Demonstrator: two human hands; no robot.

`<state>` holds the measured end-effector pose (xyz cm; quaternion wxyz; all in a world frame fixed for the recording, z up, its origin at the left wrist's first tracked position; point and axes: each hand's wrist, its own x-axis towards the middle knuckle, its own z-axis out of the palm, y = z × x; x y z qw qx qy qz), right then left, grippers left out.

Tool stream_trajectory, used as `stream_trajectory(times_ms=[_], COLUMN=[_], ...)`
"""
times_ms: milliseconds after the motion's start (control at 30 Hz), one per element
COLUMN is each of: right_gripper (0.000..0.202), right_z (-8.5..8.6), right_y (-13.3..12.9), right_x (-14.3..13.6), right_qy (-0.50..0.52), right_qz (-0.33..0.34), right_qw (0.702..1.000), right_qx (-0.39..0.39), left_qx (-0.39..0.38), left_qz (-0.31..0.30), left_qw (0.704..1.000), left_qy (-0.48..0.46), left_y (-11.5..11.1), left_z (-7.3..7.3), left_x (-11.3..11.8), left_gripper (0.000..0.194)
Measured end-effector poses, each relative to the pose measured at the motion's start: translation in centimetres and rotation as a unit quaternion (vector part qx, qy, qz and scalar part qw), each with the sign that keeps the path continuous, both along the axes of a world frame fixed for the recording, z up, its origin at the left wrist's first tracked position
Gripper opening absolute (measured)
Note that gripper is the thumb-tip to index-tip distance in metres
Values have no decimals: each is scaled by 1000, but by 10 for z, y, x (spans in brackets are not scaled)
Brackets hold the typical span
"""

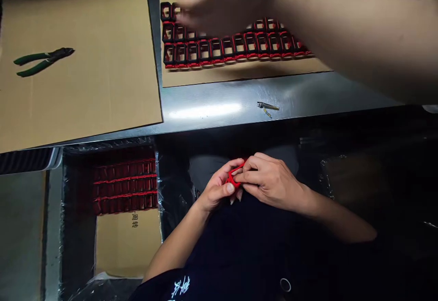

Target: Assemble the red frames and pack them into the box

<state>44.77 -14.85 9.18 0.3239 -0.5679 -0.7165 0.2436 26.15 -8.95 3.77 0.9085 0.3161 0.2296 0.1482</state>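
A small red frame-like part (pixel 234 175) is held over my lap, between my two hands. My left hand (pixel 219 186) grips its left side, with the thumb on the near edge and a finger along the far edge. From the right, my right hand (pixel 273 180) closes its fingers on the same part; some fingertips reach into its opening. The fingers partly cover the part. Rows of black and red frames (pixel 215 50) stand on a cardboard sheet on the table beyond my hands.
Another person's blurred arm (pixel 325 27) reaches over the rows from the right. Green-handled pliers (pixel 44 61) lie on the left cardboard (pixel 102 86). A small metal tool (pixel 268 106) lies on the metal table (pixel 205 109). At lower left, a plastic-lined box (pixel 78 246) holds rows of red parts (pixel 126 182).
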Motion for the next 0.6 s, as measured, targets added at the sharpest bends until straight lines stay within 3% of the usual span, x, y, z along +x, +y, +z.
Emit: stream_trajectory(times_ms=[67,167,233,367,467,600], right_gripper=[15,23,30,31,34,33], right_z=[1,6,11,15,15,14], right_y=[-1,-2,-3,-3,0,4], right_x=[1,5,9,11,5,-2], right_qy=[-25,30,126,287,314,325], right_qz=[10,-16,-75,-134,-109,-104], right_qw=[999,999,987,911,885,876], right_qx=[23,11,-65,-263,-327,-342], left_qx=[13,137,254,413,466,488], left_qz=[24,88,126,163,183,200], left_qw=[1000,986,957,892,861,843], left_qy=[-2,30,62,80,91,106], left_y=[-1,-4,-5,-9,-10,-10], left_z=[-2,-5,-8,-13,-14,-12], left_x=[2,1,-2,-8,-7,-5], left_gripper=[70,73,83,84,81,78])
